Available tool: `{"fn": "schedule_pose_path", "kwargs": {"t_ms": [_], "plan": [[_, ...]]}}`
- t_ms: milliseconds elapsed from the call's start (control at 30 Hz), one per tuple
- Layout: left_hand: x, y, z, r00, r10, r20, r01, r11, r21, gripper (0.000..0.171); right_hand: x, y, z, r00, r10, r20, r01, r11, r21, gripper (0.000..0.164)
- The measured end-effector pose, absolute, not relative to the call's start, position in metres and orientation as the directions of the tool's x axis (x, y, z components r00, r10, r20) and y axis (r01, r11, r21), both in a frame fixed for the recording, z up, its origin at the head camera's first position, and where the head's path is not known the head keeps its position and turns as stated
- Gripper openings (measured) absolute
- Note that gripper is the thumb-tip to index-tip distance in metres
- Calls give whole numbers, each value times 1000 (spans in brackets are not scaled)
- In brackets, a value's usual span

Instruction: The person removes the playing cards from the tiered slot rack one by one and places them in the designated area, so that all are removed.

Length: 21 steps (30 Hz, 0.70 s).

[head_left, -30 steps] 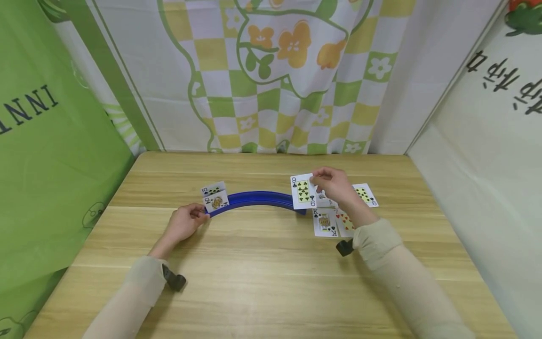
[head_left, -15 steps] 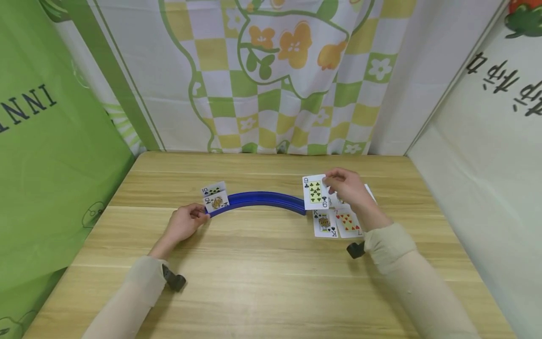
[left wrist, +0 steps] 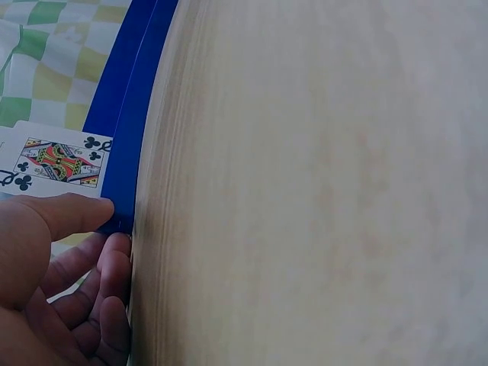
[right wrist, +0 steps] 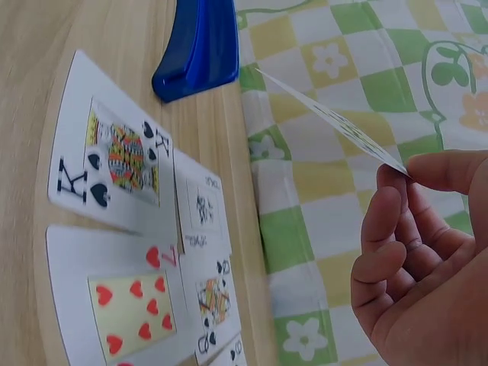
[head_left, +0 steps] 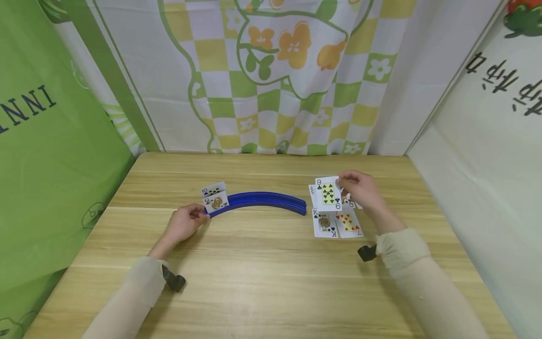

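My left hand [head_left: 186, 223] holds the left end of a curved blue card holder [head_left: 262, 197], one fingertip on its edge and the other fingers curled beneath, as the left wrist view shows. A queen of clubs [left wrist: 61, 160] stands in that end, a black ten [head_left: 213, 189] behind it. Between thumb and fingers, my right hand [head_left: 360, 189] pinches a nine of clubs [head_left: 328, 194] by its upper right corner. In the head view it hangs over face-up cards, partly covering a joker [right wrist: 203, 206] and a queen of spades [right wrist: 215, 299].
Nearest me in the card group lie a king of spades [head_left: 325, 223] and a seven of hearts [head_left: 349, 223]. The corner of another card [right wrist: 232, 354] shows at the right wrist view's lower edge. A patterned curtain [head_left: 279, 108] hangs behind the wooden table [head_left: 262, 278].
My right hand has carried the nine of clubs rightward, from beside the holder's right end to over the loose cards. The left hand and the holder have stayed put.
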<state>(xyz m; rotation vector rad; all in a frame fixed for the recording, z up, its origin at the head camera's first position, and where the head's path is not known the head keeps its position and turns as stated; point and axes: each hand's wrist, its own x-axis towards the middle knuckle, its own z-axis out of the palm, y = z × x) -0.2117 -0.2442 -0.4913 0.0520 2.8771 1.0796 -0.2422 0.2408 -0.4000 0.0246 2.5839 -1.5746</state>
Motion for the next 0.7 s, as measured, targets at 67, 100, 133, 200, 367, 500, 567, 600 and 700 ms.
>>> {"fn": "schedule_pose_path", "kwargs": {"t_ms": [67, 100, 133, 200, 367, 500, 567, 600, 700], "plan": [[-211, -244, -491, -997, 55, -49, 9, 752, 659, 34, -241, 245, -400, -994, -41, -101, 71, 463, -883, 37], [-212, -244, -491, -997, 57, -46, 13, 753, 657, 33, -240, 247, -400, -994, -38, -100, 71, 461, -885, 36], [-212, -244, -492, -997, 58, -44, 16, 755, 656, 33, -240, 249, -400, -994, -35, -102, 74, 464, -883, 36], [-212, -245, -492, -997, 61, -38, 21, 757, 653, 33, -239, 253, -401, -994, -27, -107, 82, 471, -878, 35], [-212, -245, -492, -998, 57, -40, 17, 756, 654, 33, -237, 261, -403, -993, -3, -117, 101, 482, -870, 33], [-212, -245, -493, -997, 55, -49, 10, 758, 652, 34, -237, 268, -405, -992, 9, -122, 112, 478, -871, 35], [-212, -245, -493, -997, 57, -52, 9, 759, 651, 34, -236, 271, -405, -992, 15, -129, 120, 487, -865, 37], [-212, -245, -493, -997, 57, -53, 8, 759, 651, 34, -236, 273, -405, -991, 18, -133, 125, 490, -862, 38], [-212, -245, -493, -997, 53, -56, 4, 758, 653, 34, -234, 277, -405, -989, 25, -149, 141, 501, -854, 42]]}}
